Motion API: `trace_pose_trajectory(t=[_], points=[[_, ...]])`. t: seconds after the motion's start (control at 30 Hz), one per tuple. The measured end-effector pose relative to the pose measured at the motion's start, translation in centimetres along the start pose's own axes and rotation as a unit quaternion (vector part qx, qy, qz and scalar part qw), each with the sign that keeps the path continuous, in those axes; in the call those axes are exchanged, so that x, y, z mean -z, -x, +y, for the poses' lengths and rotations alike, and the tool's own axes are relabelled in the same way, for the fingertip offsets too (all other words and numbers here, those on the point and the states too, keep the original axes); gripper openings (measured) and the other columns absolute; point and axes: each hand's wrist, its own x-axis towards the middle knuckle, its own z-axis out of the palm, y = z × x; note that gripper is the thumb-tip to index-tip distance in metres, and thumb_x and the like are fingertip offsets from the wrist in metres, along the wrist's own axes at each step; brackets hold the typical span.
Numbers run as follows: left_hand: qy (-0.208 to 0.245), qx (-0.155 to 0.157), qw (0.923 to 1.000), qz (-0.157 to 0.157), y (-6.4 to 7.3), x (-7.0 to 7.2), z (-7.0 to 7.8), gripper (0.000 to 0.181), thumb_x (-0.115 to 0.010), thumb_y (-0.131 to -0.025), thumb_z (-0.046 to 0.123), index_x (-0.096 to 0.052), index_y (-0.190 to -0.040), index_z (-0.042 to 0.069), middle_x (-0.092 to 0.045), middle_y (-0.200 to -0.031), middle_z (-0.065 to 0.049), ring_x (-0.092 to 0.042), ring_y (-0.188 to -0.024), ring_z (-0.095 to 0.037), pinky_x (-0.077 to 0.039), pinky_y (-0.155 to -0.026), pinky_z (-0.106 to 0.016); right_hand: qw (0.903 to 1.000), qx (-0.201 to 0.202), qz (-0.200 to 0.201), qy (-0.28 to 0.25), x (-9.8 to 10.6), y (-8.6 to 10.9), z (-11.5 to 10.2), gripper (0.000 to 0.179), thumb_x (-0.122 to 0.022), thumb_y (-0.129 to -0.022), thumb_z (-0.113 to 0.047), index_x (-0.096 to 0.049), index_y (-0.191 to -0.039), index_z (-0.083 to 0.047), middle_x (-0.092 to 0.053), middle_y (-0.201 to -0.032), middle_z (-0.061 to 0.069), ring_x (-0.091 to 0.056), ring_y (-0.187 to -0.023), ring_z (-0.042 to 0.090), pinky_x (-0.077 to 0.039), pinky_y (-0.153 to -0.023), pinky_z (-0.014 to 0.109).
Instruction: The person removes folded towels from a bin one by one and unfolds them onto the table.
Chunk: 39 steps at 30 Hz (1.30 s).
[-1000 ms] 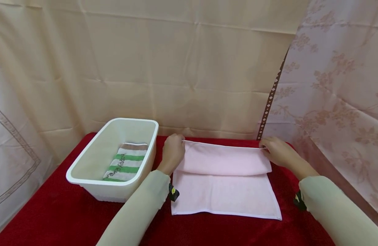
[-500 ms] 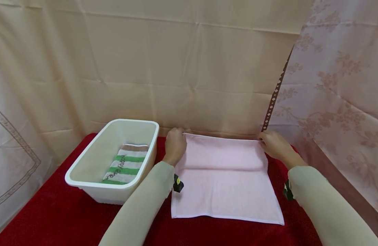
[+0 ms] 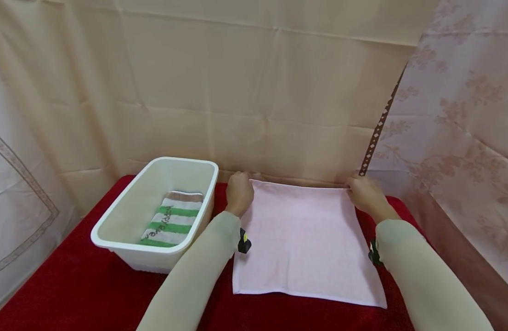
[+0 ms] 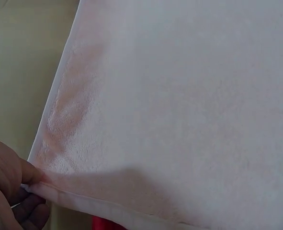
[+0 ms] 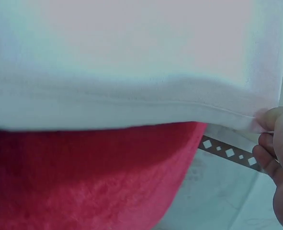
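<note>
Head view: the pink towel (image 3: 305,243) (limp, probably light) is best held as pinched, corners between fingertips of left hand (image 3: 239,193) and right hand (image 3: 367,195).

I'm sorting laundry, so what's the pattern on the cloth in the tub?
The cloth: green and white stripes, brown band, dark lettering; clearest in the head view.

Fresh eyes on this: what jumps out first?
The pink towel, stretched over the red cloth, its far corners pinched by the left hand and right hand. Next, the white tub to its left, with a green-striped towel lying inside.
</note>
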Motion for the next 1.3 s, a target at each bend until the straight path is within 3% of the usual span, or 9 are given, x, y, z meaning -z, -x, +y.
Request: trace_pose_trajectory(t=[0.13, 0.3, 0.53, 0.7, 0.93, 1.0, 1.17, 1.3], points=[[0.007, 0.009, 0.9999, -0.008, -0.3, -0.5, -0.3, 0.023, -0.058, -0.100, 0.006, -0.078, -0.111, 0.003, -0.072, -0.105, -0.019, -0.068, -0.101, -0.034, -0.058, -0.087, -0.046, 0.9996, -0.022, -0.003, -0.016, -0.6, -0.4, 0.1, 0.017, -0.065, -0.095, -0.001, -0.069, -0.109, 0.006, -0.067, -0.100, 0.022, -0.063, -0.095, 0.041, -0.054, -0.087, 0.056], [0.030, 0.033, 0.9989, -0.015, -0.2, -1.3, -0.8, 0.025, -0.059, -0.100, 0.005, -0.078, -0.117, 0.007, -0.072, -0.112, -0.017, -0.068, -0.102, -0.032, -0.057, -0.089, -0.045, 0.9994, -0.013, 0.022, -0.025, -1.6, -0.5, 0.4, 0.014, -0.064, -0.093, 0.001, -0.068, -0.104, 0.008, -0.068, -0.096, 0.023, -0.064, -0.092, 0.043, -0.053, -0.085, 0.058], [0.022, 0.045, 0.9985, -0.021, 0.0, -2.2, -1.1, 0.020, -0.060, -0.098, 0.005, -0.079, -0.104, 0.005, -0.072, -0.104, -0.018, -0.069, -0.099, -0.036, -0.058, -0.083, -0.049, 0.9973, -0.065, -0.003, -0.033, -2.7, -0.9, 0.4, 0.022, -0.063, -0.096, -0.002, -0.066, -0.116, 0.008, -0.065, -0.111, 0.030, -0.061, -0.105, 0.047, -0.049, -0.096, 0.062], [0.024, 0.054, 0.9982, -0.015, -0.3, -2.6, -1.3, 0.022, -0.058, -0.099, 0.003, -0.078, -0.107, 0.004, -0.072, -0.104, -0.017, -0.069, -0.097, -0.032, -0.059, -0.082, -0.047, 0.9975, -0.057, 0.032, -0.025, -3.3, -1.6, 0.3, 0.027, -0.062, -0.094, 0.001, -0.067, -0.120, 0.007, -0.067, -0.110, 0.031, -0.063, -0.105, 0.048, -0.050, -0.095, 0.062], [0.036, 0.056, 0.9973, -0.031, -0.2, -2.8, -1.5, 0.024, -0.061, -0.099, 0.003, -0.073, -0.120, 0.002, -0.071, -0.111, -0.020, -0.068, -0.105, -0.035, -0.057, -0.091, -0.048, 0.9974, -0.055, 0.043, -0.020, -3.6, -1.6, 0.1, 0.010, -0.059, -0.088, 0.004, -0.067, -0.092, 0.008, -0.066, -0.093, 0.031, -0.064, -0.093, 0.052, -0.051, -0.083, 0.063], [0.038, 0.056, 0.9971, -0.034, -0.2, -2.8, -1.6, 0.023, -0.061, -0.099, 0.003, -0.070, -0.120, -0.001, -0.071, -0.112, -0.021, -0.068, -0.106, -0.036, -0.057, -0.091, -0.049, 0.9967, -0.061, 0.048, -0.023, -3.4, -1.6, 0.0, 0.010, -0.057, -0.088, 0.005, -0.066, -0.091, 0.008, -0.066, -0.093, 0.032, -0.064, -0.093, 0.052, -0.051, -0.082, 0.063], [0.016, 0.063, 0.9970, -0.044, -0.1, -3.1, -2.2, 0.020, -0.057, -0.100, 0.002, -0.071, -0.114, -0.003, -0.070, -0.110, -0.021, -0.068, -0.103, -0.036, -0.058, -0.089, -0.049, 0.9966, -0.070, 0.034, -0.027, -3.3, -1.6, -0.1, 0.014, -0.055, -0.090, 0.003, -0.066, -0.097, 0.008, -0.067, -0.097, 0.032, -0.064, -0.094, 0.052, -0.052, -0.082, 0.062], [-0.008, 0.056, 0.9968, -0.056, 0.3, -3.2, -2.5, 0.018, -0.060, -0.100, 0.003, -0.075, -0.107, -0.003, -0.070, -0.105, -0.021, -0.068, -0.098, -0.035, -0.058, -0.090, -0.047, 0.9971, -0.070, -0.004, -0.030, -3.8, -1.6, 0.2, 0.017, -0.055, -0.095, 0.000, -0.067, -0.103, 0.008, -0.069, -0.101, 0.029, -0.065, -0.097, 0.050, -0.053, -0.086, 0.061]])
